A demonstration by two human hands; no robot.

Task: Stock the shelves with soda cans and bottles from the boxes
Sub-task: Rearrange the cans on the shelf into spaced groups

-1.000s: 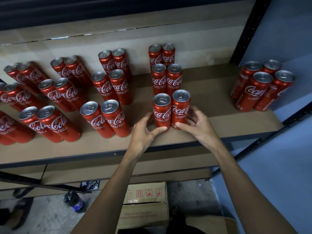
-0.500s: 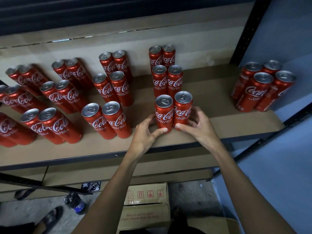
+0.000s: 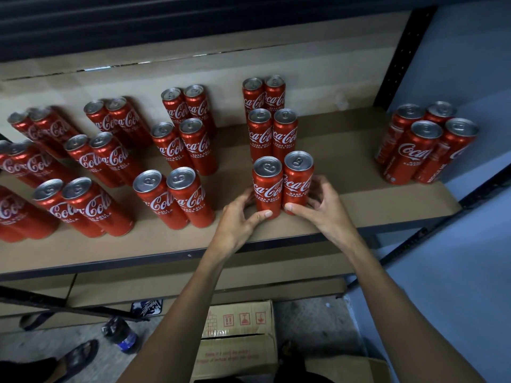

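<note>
Two tall red cola cans stand side by side at the front of the cardboard-lined shelf (image 3: 359,205). My left hand (image 3: 237,219) curls round the base of the left can (image 3: 266,186), thumb across its front. My right hand (image 3: 322,208) curls round the right can (image 3: 298,181), thumb at its bottom edge. Behind this pair stand two more pairs of cans (image 3: 272,134) in a column running to the back wall. Several other paired columns of red cans (image 3: 177,194) fill the shelf to the left.
A separate cluster of cans (image 3: 423,145) stands at the shelf's right end near the black upright (image 3: 398,62). Below the shelf a cardboard box (image 3: 237,341) sits on the floor, with a dark bottle (image 3: 121,334) and a shoe (image 3: 74,360) to its left.
Both hands have kept hold of the front pair of cans and nudged them slightly back and right, closer to the column behind.
</note>
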